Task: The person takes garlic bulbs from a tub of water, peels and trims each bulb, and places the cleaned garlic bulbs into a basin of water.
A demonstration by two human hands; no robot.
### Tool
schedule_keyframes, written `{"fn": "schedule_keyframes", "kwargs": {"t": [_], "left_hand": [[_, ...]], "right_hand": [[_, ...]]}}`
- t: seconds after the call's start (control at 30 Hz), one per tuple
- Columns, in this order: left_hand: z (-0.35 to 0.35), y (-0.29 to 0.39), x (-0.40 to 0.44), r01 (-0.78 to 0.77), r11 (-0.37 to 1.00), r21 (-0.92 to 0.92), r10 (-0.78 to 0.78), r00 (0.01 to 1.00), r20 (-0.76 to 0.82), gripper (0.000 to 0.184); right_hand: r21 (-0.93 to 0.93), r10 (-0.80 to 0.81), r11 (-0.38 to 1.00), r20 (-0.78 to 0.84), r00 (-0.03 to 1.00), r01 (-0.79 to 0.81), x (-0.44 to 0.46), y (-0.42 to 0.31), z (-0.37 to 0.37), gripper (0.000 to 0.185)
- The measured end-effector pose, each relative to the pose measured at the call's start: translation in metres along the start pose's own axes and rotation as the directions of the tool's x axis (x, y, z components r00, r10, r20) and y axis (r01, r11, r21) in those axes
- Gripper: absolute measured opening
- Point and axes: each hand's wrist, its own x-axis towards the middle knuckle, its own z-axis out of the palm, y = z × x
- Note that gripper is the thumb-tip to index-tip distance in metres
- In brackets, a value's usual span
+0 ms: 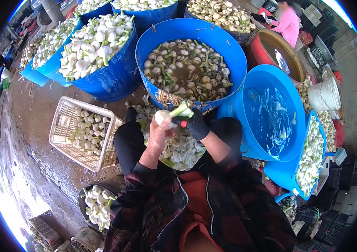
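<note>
We are pinching a white bulb [161,117] in the bare left hand [158,133], fingers closing around its round end above our lap. The bulb is looking pale and smooth, with a thick green stalk [182,110] pointing toward the gloved right hand [196,126]. That hand is curling beside the stalk, a small red thing [183,124] showing at its fingers; we cannot tell whether it is gripping the stalk. Pale peelings [182,153] are piling up below, between our knees.

Just ahead, a wide blue tub [191,26] is holding brown water and floating bulbs. To our right, a lighter blue barrel [252,88] is holding clearer water with a few floating pieces. To our left, a cream crate [77,158] is holding smaller bulbs, and a dark bucket [119,181] nearer us is holding large white ones. Farther off, a blue drum [113,82] is heaping over with trimmed bulbs.

All this is standing on a brown floor [31,105], wet and shining on the left. Beyond a red tub [255,52], a person in pink [287,23] is sitting.
</note>
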Motion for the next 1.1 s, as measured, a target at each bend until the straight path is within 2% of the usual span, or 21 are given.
{"fn": "schedule_keyframes", "kwargs": {"t": [0.03, 0.07, 0.1, 0.17, 0.27, 0.37, 0.4, 0.5, 0.53, 0.63, 0.67, 0.73, 0.8, 0.9, 0.93, 1.03, 1.1], "left_hand": [[-0.002, -0.001, 0.001, -0.041, 0.998, 0.049, 0.042, 0.999, -0.027, 0.062], [-0.009, -0.004, 0.003, -0.002, 0.991, -0.135, 0.011, 0.998, 0.068, 0.064], [-0.002, 0.01, 0.0, 0.163, 0.904, -0.396, -0.109, 0.982, 0.154, 0.06], [-0.02, 0.006, 0.008, 0.324, 0.833, -0.448, -0.134, 0.905, 0.405, 0.061], [-0.01, 0.007, 0.002, 0.139, 0.92, -0.366, -0.109, 0.989, 0.101, 0.052], [-0.003, 0.0, -0.001, -0.183, 0.983, 0.001, 0.18, 0.967, -0.179, 0.052], [-0.005, -0.001, 0.001, -0.161, 0.986, -0.037, 0.15, 0.967, -0.208, 0.054], [-0.012, 0.003, -0.001, -0.12, 0.964, -0.239, 0.115, 0.993, -0.032, 0.054], [-0.014, 0.004, -0.002, -0.08, 0.922, -0.38, 0.124, 0.988, 0.093, 0.057], [-0.011, 0.011, -0.007, -0.036, 0.87, -0.492, 0.143, 0.973, 0.182, 0.056], [-0.011, 0.015, -0.01, -0.034, 0.875, -0.482, 0.123, 0.98, 0.155, 0.061], [-0.009, 0.015, -0.01, -0.143, 0.932, -0.332, 0.168, 0.984, 0.05, 0.062], [-0.008, 0.013, -0.011, -0.207, 0.968, -0.145, 0.206, 0.978, -0.02, 0.061], [-0.006, 0.006, -0.01, -0.246, 0.955, 0.164, 0.259, 0.963, -0.067, 0.059], [-0.002, 0.007, -0.01, -0.238, 0.955, 0.176, 0.259, 0.96, -0.108, 0.056], [-0.003, 0.007, -0.01, -0.244, 0.948, 0.207, 0.262, 0.963, -0.066, 0.054], [-0.009, 0.006, -0.01, -0.213, 0.967, 0.137, 0.218, 0.976, -0.02, 0.056]], "right_hand": [[-0.13, -0.102, 0.987, -0.024, 0.995, 0.098, 0.0, -0.001, 0.002, 0.026], [-0.089, -0.078, 0.993, 0.026, 0.997, 0.08, 0.001, -0.002, -0.003, 0.026], [0.092, 0.149, 0.984, 0.033, 0.988, -0.152, 0.003, -0.001, -0.007, 0.026], [0.092, 0.031, 0.995, -0.029, 0.999, -0.029, 0.004, 0.006, -0.004, 0.023], [0.078, 0.046, 0.996, -0.069, 0.997, -0.041, 0.003, 0.005, 0.0, 0.024], [-0.091, -0.044, 0.995, -0.039, 0.998, 0.04, -0.002, -0.015, 0.003, 0.028], [-0.115, -0.095, 0.989, -0.053, 0.994, 0.089, -0.002, -0.02, 0.005, 0.032], [-0.238, -0.104, 0.969, -0.126, 0.987, 0.072, 0.01, 0.004, -0.003, 0.03], [-0.445, -0.121, 0.895, -0.181, 0.976, 0.029, 0.012, 0.009, -0.006, 0.028], [-0.708, 0.063, 0.705, 0.0, 0.998, -0.044, 0.01, 0.013, -0.019, 0.028], [-0.656, 0.079, 0.754, 0.06, 0.995, -0.021, 0.007, 0.024, -0.023, 0.03], [-0.451, -0.125, 0.886, -0.006, 0.992, 0.109, 0.003, 0.025, -0.013, 0.032], [-0.405, -0.205, 0.897, -0.029, 0.978, 0.176, -0.004, 0.003, -0.01, 0.034], [-0.507, -0.145, 0.838, 0.152, 0.978, 0.203, -0.003, -0.025, -0.003, 0.033], [-0.532, -0.274, 0.797, 0.105, 0.956, 0.287, -0.004, -0.016, 0.002, 0.028], [-0.622, -0.234, 0.728, 0.169, 0.957, 0.288, -0.003, -0.023, 0.0, 0.017], [-0.66, -0.208, 0.698, 0.186, 0.96, 0.279, -0.003, -0.03, -0.001, 0.013]]}}
